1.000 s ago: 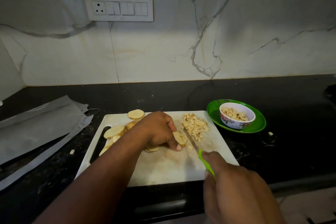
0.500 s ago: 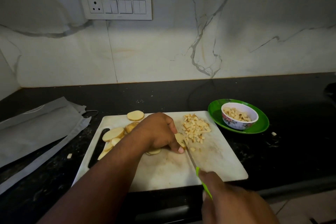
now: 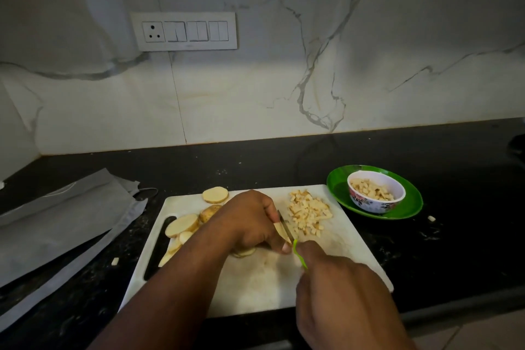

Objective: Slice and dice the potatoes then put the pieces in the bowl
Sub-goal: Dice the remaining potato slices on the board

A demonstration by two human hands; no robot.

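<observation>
The left hand (image 3: pixel 250 221) curls over a potato slice (image 3: pixel 279 231) on the cutting board (image 3: pixel 255 287), pinning it, while the right hand (image 3: pixel 341 290) grips the green-handled knife (image 3: pixel 292 239), blade against that slice. Diced pieces (image 3: pixel 308 212) lie just beyond the blade, uncut slices (image 3: pixel 181 224) behind the left wrist, and the bowl (image 3: pixel 376 192) sits far right on a green plate (image 3: pixel 409 207).

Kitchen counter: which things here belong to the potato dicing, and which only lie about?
Job: knife, potato slices, diced potato pile, cutting board, bowl, left hand, right hand.
Lying about: grey cloth, green plate, switch panel.
</observation>
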